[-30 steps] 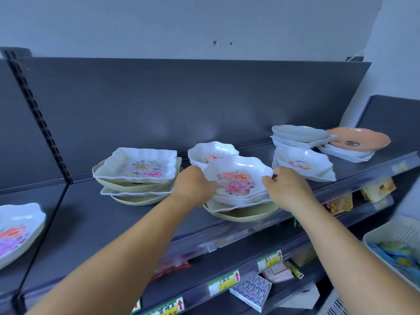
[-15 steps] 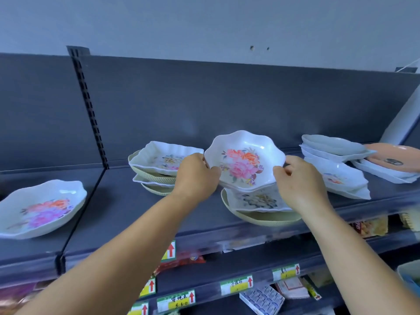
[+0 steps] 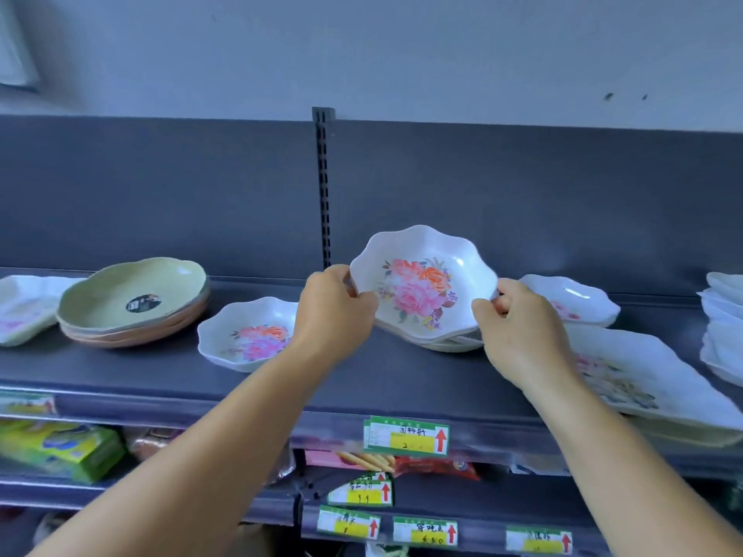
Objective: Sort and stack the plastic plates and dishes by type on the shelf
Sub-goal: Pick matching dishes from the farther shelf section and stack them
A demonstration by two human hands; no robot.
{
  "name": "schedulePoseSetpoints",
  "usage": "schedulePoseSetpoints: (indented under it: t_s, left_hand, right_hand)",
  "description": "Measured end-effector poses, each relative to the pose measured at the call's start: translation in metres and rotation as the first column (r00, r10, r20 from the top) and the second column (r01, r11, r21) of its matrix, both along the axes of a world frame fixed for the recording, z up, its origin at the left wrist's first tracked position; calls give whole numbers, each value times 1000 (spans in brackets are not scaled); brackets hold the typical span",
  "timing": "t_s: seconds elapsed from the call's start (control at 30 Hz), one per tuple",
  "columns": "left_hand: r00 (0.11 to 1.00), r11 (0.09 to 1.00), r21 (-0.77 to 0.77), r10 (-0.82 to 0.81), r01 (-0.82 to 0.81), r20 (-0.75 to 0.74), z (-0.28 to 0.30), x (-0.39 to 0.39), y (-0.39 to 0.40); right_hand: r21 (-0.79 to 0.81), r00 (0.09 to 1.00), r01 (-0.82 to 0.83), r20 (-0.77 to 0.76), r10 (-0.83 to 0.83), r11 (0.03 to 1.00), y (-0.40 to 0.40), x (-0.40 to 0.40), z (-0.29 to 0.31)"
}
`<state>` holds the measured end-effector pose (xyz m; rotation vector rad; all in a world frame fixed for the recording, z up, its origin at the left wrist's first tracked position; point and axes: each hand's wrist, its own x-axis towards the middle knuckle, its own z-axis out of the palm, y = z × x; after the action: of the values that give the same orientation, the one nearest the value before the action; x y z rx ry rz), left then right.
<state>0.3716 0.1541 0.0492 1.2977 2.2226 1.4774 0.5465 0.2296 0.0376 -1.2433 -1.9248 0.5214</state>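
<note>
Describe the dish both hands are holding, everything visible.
The held dish is white, glossy, plastic-looking, with a wavy scalloped rim and a pink-and-orange flower print inside. It tilts toward the camera, above the shelf. The left hand grips its left rim, the right hand its right. More rims show just beneath it.

Pale wall (image 3: 402, 54) above dark grey shelving back panel (image 3: 161, 195)

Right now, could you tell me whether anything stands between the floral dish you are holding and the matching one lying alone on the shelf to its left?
Nothing visible does. Only the left hand gripping the held dish lies that way; bare shelf surrounds the matching dish.
</note>
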Motion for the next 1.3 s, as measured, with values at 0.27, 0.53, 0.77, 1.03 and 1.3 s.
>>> schedulePoseSetpoints:
  t_s: [0.27, 0.53, 0.77, 1.03, 1.3]
  left_hand:
    - [990, 989, -59, 134, -137, -48, -12, -102, -42]
    - [981, 967, -164, 191, -194, -32, -40, -178, -62]
    - [991, 944, -302, 128, -132, -34, -60, -206, -66]
    - [986, 894, -444, -10, -66, -166, -58, -213, -63]
    - [830, 909, -409, -169, -77, -532, -42, -184, -63]
  right_hand:
    - [-45, 990, -141, 14, 142, 989, -27, -110, -10]
    - [-153, 979, -175, 74, 188, 973, -41, -191, -39]
    - [-204, 964, -83, 231, 131, 975, -45, -216, -55]
    - [-236, 913, 1, 397, 95, 972, -51, -220, -50]
    - [-170, 883, -5, 463, 84, 985, -67, -204, -39]
